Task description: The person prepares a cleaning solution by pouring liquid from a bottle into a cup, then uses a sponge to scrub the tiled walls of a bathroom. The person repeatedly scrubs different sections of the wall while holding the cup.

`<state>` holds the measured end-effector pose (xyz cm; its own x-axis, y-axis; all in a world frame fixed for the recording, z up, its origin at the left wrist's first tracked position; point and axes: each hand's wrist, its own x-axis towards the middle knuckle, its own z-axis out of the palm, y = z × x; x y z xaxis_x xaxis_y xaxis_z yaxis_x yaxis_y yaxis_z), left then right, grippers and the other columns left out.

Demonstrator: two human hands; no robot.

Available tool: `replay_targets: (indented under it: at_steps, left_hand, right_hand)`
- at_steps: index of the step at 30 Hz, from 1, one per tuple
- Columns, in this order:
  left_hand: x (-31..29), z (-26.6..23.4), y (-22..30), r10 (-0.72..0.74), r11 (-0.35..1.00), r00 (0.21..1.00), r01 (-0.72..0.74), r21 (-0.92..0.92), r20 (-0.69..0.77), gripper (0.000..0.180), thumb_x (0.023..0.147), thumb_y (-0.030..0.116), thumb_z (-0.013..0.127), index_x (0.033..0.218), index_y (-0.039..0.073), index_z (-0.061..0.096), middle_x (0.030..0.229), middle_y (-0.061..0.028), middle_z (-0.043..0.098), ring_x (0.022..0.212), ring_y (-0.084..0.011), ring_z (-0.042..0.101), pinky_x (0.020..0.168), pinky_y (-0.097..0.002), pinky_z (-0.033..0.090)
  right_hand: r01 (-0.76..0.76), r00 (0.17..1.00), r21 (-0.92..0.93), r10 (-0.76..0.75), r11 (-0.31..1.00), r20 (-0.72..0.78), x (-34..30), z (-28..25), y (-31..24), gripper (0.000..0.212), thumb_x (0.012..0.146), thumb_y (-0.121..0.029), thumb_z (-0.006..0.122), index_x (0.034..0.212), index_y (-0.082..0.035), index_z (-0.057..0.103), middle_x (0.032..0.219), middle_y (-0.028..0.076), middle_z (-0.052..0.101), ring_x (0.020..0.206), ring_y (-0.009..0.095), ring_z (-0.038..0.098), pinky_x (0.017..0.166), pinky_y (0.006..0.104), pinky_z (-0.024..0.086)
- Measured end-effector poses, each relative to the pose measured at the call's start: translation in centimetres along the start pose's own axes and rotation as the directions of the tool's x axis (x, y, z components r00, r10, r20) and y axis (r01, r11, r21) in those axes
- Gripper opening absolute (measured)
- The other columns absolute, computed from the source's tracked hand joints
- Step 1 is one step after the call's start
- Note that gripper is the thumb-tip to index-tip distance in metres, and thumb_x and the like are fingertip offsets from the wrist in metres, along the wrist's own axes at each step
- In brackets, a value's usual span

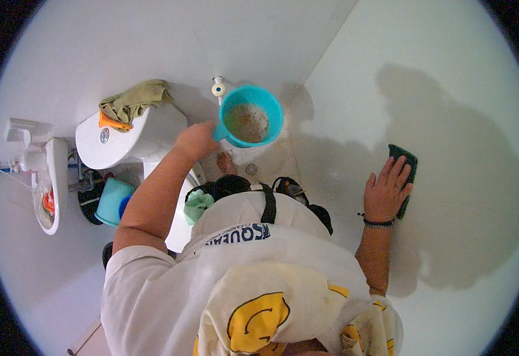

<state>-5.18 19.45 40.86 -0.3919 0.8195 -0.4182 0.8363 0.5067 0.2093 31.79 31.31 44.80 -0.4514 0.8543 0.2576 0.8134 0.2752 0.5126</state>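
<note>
- Pressure through the whole palm probably serves best: the right hand (pixel 385 190) is open, fingers extended across the dark green scouring pad (pixel 412 162), which lies against the pale wall (pixel 478 118) at the person's right.
- The pad shows past the fingertips at its top and along its outer edge, so a palm centred on it should spread the force and let long, overlapping strokes run evenly.
- The left hand (pixel 196 140) is closed around the handle of the turquoise dipper (pixel 276 121). Brownish, frothy liquid (pixel 247 123) sits inside, so a level wrist seems wise; tipping could spill it.
- Room for the right arm looks generous: the wall runs on above, below and beyond the pad. The corner seam (pixel 324 55) ahead probably limits forward strokes.
- The left side is tighter. The dipper appears close to the white valve (pixel 218 89), though the gap is hard to judge, and the toilet tank (pixel 147 133), with an olive cloth (pixel 138 102) on top, stands beside that forearm.
- Below, a bare foot (pixel 227 161) shows near the floor drain (pixel 251 169); careful footing would help.
</note>
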Motion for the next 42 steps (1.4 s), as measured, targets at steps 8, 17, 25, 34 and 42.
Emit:
replay_targets:
  at_steps: [8, 17, 25, 34, 42]
  left_hand:
    - [-0.4, -0.6, 0.9, -0.006, 1.000, 1.000, 0.006, -0.017, -0.006, 0.026, 0.065, 0.020, 0.058, 0.085, 0.005, 0.056, 0.085, -0.0171, 0.058, 0.082, -0.0326, 0.056, 0.073, -0.0414, 0.045]
    - [-1.4, -0.5, 0.7, -0.015, 1.000, 0.999, 0.015, -0.016, -0.032, 0.031, 0.064, 0.021, 0.059, 0.090, 0.006, 0.055, 0.084, -0.0176, 0.058, 0.081, -0.0327, 0.056, 0.072, -0.0418, 0.045]
    - [-1.7, 1.0, -0.8, -0.018, 0.999, 0.999, 0.016, -0.045, -0.033, 0.030, 0.064, 0.022, 0.059, 0.090, 0.007, 0.056, 0.086, -0.0171, 0.058, 0.082, -0.0330, 0.056, 0.073, -0.0415, 0.045]
    - [-2.7, 1.4, -1.2, -0.059, 0.998, 0.998, 0.058, -0.030, -0.013, 0.033, 0.063, 0.022, 0.059, 0.092, 0.006, 0.054, 0.087, -0.0171, 0.058, 0.083, -0.0330, 0.055, 0.074, -0.0418, 0.044]
    - [-2.5, 2.3, -2.4, -0.097, 0.993, 0.991, 0.102, -0.059, 0.088, 0.034, 0.064, 0.022, 0.059, 0.093, 0.007, 0.053, 0.089, -0.0166, 0.058, 0.085, -0.0331, 0.054, 0.074, -0.0419, 0.043]
  right_hand:
    - [0.013, 1.000, -0.009, -0.013, 1.000, -0.010, -0.1, 0.1, 0.0, 0.056, 0.076, -0.032, 0.049, 0.123, -0.006, 0.035, 0.133, 0.011, 0.025, 0.120, 0.026, 0.028, 0.090, 0.0468, 0.027]
    - [0.029, 1.000, -0.002, -0.029, 1.000, 0.008, -0.2, 0.0, 0.2, 0.056, 0.075, -0.033, 0.050, 0.123, -0.006, 0.036, 0.133, 0.013, 0.024, 0.121, 0.028, 0.026, 0.090, 0.0473, 0.028]
    - [0.050, 0.998, -0.009, -0.050, 0.999, -0.029, -0.5, 0.2, 0.4, 0.057, 0.075, -0.033, 0.051, 0.123, -0.006, 0.036, 0.133, 0.013, 0.024, 0.122, 0.028, 0.024, 0.090, 0.0467, 0.028]
    - [0.050, 0.999, -0.041, -0.049, 0.998, 0.015, -0.2, -0.2, 0.1, 0.055, 0.076, -0.034, 0.049, 0.122, -0.006, 0.037, 0.133, 0.012, 0.025, 0.121, 0.027, 0.025, 0.090, 0.0464, 0.029]
    - [0.026, 0.999, -0.072, -0.023, 0.997, 0.043, -0.3, 0.3, -0.1, 0.056, 0.076, -0.033, 0.049, 0.124, -0.008, 0.034, 0.133, 0.011, 0.025, 0.121, 0.027, 0.026, 0.088, 0.0473, 0.031]
